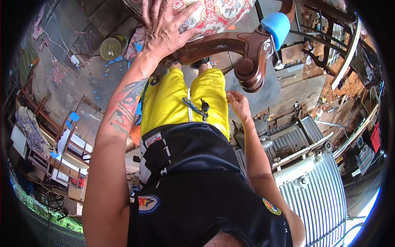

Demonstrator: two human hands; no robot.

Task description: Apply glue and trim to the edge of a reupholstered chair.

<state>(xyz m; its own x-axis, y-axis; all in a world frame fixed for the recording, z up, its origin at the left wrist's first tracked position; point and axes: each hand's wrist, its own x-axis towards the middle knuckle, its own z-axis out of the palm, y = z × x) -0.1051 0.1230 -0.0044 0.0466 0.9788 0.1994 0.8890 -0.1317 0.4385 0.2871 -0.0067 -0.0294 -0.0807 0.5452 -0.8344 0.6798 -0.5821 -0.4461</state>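
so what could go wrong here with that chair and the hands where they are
The left hand lies flat and open on the floral cushion, gripping nothing, so the wooden chair frame might shift. The right hand hangs just under the carved arm end and could get knocked. Scrap on the floor may trip feet.

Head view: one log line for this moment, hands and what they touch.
left hand: open, flat on floral cushion | right hand: empty, low beside yellow shorts | carved wooden chair arm between them

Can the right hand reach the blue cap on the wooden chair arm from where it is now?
Probably yes. The right hand hangs open beside the yellow shorts, below the blue cap, and nothing visible blocks the way up past the carved wooden arm.
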